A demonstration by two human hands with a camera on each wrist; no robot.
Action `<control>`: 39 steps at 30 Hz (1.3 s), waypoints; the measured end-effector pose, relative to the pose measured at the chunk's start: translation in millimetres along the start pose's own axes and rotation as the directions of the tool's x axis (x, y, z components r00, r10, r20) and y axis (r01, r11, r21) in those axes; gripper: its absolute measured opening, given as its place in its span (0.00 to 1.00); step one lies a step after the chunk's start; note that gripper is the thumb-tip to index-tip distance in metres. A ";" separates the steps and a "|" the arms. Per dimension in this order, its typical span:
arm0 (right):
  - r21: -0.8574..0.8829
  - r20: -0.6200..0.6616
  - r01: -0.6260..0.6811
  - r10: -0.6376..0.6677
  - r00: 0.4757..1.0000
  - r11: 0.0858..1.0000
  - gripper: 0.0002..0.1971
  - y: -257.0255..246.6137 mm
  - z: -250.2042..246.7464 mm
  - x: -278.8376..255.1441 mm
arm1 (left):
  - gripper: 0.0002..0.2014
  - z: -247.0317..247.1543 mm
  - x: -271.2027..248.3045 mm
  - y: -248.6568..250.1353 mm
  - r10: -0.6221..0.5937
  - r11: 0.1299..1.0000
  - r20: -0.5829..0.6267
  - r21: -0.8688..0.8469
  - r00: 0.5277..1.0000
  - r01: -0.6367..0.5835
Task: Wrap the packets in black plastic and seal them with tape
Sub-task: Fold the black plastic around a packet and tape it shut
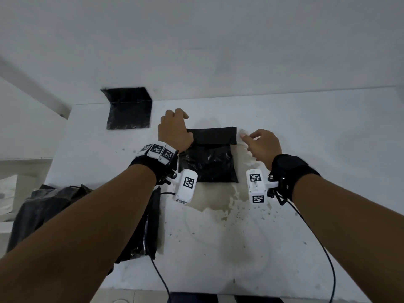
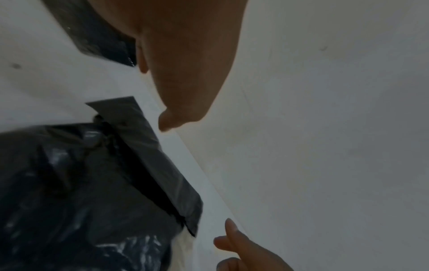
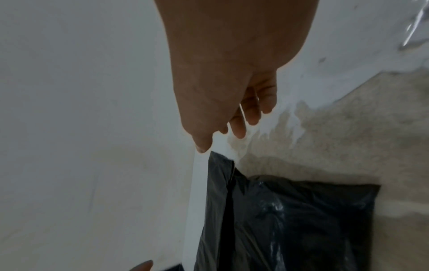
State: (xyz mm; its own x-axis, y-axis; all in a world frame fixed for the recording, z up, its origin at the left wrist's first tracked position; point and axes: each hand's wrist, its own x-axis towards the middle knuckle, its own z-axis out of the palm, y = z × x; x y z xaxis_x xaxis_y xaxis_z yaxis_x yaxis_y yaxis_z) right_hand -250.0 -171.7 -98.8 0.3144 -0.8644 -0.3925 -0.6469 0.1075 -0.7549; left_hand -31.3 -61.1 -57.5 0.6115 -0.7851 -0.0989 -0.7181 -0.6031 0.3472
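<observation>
The wrapped packet (image 1: 208, 157) lies flat on the white table (image 1: 306, 149), in the middle of it and close to the far edge, where the table meets the wall. Its far end is a folded-over flap (image 1: 213, 136) of matt black plastic, and the near part is crinkled and glossy. Judged from that crinkle, the film is thin, soft and slippery, the bundle probably light, so it would slide or unfold if let go; the sensible hold is flat pressure on the flap near its two far corners, not a pinch of loose film. The left hand (image 1: 175, 130) sits at the packet's far-left corner, its heel and thumb side touching the flap's left end and its fingers curled down onto the table beyond the packet; whether they pinch anything cannot be told. The right hand (image 1: 261, 143) is just beside the packet's far-right corner, apart from the plastic, forefinger and thumb brought close together as if holding something small. Clear tape may be there, but none can be made out. Left of the packet and further back, a spare black sheet (image 1: 129, 110) lies bent up against the wall; nearer than the packet and to its left, a heap of black plastic (image 1: 48, 206) lies under the left forearm.
</observation>
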 end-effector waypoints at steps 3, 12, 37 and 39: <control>-0.049 -0.112 0.003 -0.009 0.994 0.999 0.14 10.2 -27.0 -9.7 | 0.14 -3.4 -7.2 32.4 0.169 0.973 0.020 -0.160 0.985 -0.164; -0.369 -0.255 -0.294 0.208 0.944 0.882 0.17 74.2 -95.6 -39.0 | 0.04 40.5 -51.8 127.2 0.380 0.923 0.354 -0.212 0.855 -0.322; -0.324 0.018 -0.350 0.376 0.927 0.879 0.17 73.2 -70.2 -57.5 | 0.05 67.2 -90.0 129.4 0.291 0.955 0.474 -0.201 0.831 -0.219; -0.415 0.089 -0.303 0.370 0.925 0.858 0.18 68.1 -70.4 -55.2 | 0.04 66.3 -89.7 127.9 0.281 0.958 0.468 -0.195 0.838 -0.212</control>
State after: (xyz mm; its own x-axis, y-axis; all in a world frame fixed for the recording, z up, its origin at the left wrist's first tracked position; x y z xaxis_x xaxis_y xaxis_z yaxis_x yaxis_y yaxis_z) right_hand -360.3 -151.2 -91.6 0.1131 -0.7162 -0.6886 -0.9386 0.1503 -0.3105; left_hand -200.1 -77.2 -66.0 0.1554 -0.8932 -0.4219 -0.7524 -0.3838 0.5353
